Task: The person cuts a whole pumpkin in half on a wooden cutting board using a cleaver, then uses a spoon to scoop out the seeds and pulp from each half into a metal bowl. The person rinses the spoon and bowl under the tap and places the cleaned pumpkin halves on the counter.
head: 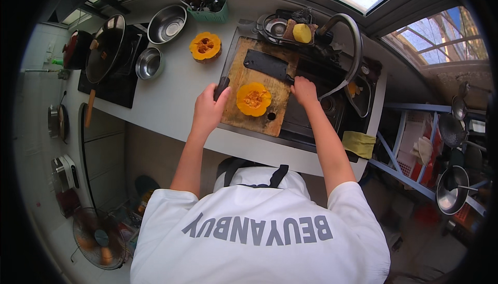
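Half a pumpkin [253,99], its orange cut face and stringy pulp upward, sits on the wooden cutting board [272,126]. Beyond it a dark cleaver [265,64] lies across the board, blade to the left. My right hand [304,90] grips the cleaver's handle at the board's right edge. In my left hand [210,106] is a black handle [221,88] by the board's left edge; what tool it belongs to cannot be told. Another pumpkin half [205,47], its cavity facing up, rests on the white counter [179,85] to the left.
The board partly covers a sink [301,122] with a curved faucet [356,50]. Behind stands a rack with a sponge [302,33]. Leftward are two metal bowls [168,24], a utensil basket [210,11] and a lidded wok [107,50] on the cooktop. A yellow-green cloth [358,144] hangs at right.
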